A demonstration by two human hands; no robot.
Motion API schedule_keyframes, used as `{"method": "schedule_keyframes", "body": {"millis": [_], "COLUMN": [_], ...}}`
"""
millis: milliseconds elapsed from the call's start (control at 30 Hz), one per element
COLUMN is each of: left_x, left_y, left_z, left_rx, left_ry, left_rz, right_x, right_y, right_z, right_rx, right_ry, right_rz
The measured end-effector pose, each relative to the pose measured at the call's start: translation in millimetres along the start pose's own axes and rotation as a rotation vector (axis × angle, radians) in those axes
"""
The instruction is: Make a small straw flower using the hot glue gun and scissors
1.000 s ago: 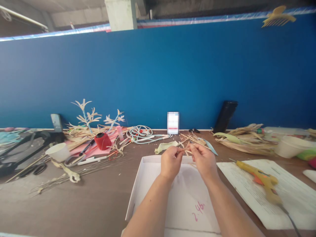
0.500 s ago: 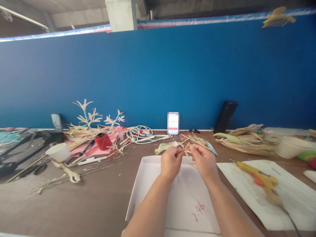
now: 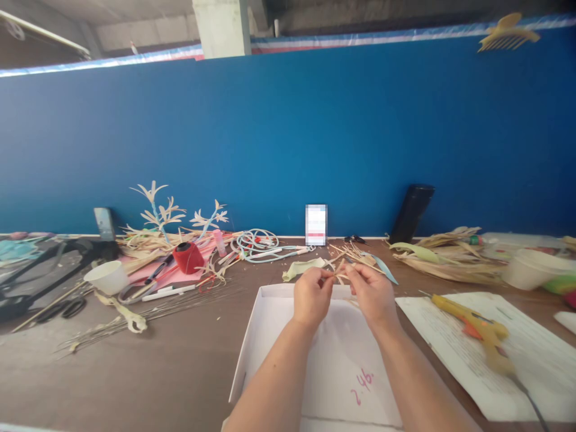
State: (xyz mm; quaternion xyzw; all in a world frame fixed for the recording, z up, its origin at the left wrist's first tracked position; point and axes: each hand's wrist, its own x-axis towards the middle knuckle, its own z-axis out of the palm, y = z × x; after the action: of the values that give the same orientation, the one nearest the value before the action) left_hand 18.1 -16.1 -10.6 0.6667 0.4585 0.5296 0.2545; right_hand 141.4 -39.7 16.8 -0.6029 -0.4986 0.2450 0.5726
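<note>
My left hand and my right hand are held close together over the far edge of a shallow white cardboard tray. Both pinch a thin tan straw strip between thumb and fingertips. The strip spans the small gap between the hands, and its ends stick out toward a pile of loose straw pieces behind. Pink writing marks the tray floor near my right forearm.
A yellow glue gun lies on printed paper at the right. Dried husks and a white bowl sit farther right. At the left are a red thread spool, white cup, scissors, wires and straw flowers. A blue wall stands behind.
</note>
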Motion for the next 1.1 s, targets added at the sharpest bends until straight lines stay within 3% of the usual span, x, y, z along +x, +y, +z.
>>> {"method": "schedule_keyframes", "body": {"millis": [1100], "left_x": [0.3], "left_y": [-2.7], "left_z": [3.3], "left_rx": [-0.064], "left_ry": [-0.01], "left_rz": [-0.06], "right_x": [0.9], "right_y": [4.8], "right_z": [1.7], "right_rx": [0.046], "right_ry": [0.042], "right_rz": [-0.009]}}
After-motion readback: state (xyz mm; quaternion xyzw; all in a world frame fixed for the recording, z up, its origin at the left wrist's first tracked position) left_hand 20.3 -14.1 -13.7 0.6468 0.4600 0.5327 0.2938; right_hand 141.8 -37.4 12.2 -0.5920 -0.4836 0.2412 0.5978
